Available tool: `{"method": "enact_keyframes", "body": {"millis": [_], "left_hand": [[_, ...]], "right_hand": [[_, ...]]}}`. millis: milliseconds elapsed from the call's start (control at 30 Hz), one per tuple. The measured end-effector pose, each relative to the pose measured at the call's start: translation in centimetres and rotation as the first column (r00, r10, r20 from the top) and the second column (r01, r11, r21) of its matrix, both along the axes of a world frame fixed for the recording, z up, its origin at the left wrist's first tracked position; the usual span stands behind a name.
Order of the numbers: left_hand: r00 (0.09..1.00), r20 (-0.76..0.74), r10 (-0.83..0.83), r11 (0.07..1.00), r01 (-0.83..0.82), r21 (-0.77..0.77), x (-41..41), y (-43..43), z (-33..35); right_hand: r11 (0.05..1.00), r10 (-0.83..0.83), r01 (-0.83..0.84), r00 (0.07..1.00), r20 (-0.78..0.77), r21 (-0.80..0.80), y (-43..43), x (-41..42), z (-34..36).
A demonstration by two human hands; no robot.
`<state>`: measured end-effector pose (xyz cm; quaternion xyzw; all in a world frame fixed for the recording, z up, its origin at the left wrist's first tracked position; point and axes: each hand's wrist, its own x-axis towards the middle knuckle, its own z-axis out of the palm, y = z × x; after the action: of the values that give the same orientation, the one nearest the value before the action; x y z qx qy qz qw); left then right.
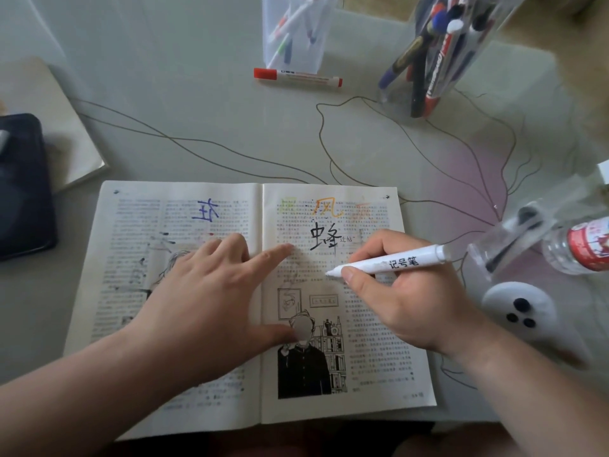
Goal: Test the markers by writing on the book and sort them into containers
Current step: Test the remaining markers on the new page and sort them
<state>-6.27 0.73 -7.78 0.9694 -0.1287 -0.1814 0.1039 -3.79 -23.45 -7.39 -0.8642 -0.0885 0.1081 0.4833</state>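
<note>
The open book point(372, 364) lies at the near edge of the bench point(197, 127), under both hands, with blue, orange and black characters written across the top of its pages. Far left of the left hand sits a dark flat case point(23, 186). The left hand point(211, 291) rests flat on the book across its spine, fingers straight and spread, holding nothing. The right hand point(398, 291) pinches a white marker point(392, 260) between thumb and curled fingers, its tip down at the right page just below the black characters. Beyond the hands, a red-capped marker point(297, 77) lies in front of a clear square container point(296, 31) holding thin markers. To its right stands a clear round container point(438, 57) packed with thicker ones. Right of the right hand, a clear cup point(507, 239) lies tipped beside a red-labelled bottle point(583, 245).
</note>
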Motion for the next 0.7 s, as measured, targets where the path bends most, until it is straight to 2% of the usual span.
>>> {"method": "enact_keyframes", "body": {"millis": [367,467,600,700], "left_hand": [[1.0,-0.001,-0.003,1.0,0.003,-0.004,0.0,0.0,0.0],[1.0,-0.01,0.001,1.0,-0.001,-0.002,0.0,0.0,0.0],[1.0,-0.02,0.008,1.0,-0.008,-0.007,0.0,0.0,0.2],[1.0,-0.028,0.007,1.0,-0.006,0.011,0.0,-0.1,0.3]], "right_hand": [[0.992,0.104,-0.108,0.992,-0.069,-0.064,0.0,-0.5,0.5],[0.996,0.06,-0.063,0.997,-0.046,-0.06,-0.3,0.0,0.4],[0.997,-0.042,0.044,0.998,-0.036,0.056,-1.1,1.0,0.5],[0.999,-0.031,0.033,0.998,-0.047,0.042,-1.0,1.0,0.4]]}}
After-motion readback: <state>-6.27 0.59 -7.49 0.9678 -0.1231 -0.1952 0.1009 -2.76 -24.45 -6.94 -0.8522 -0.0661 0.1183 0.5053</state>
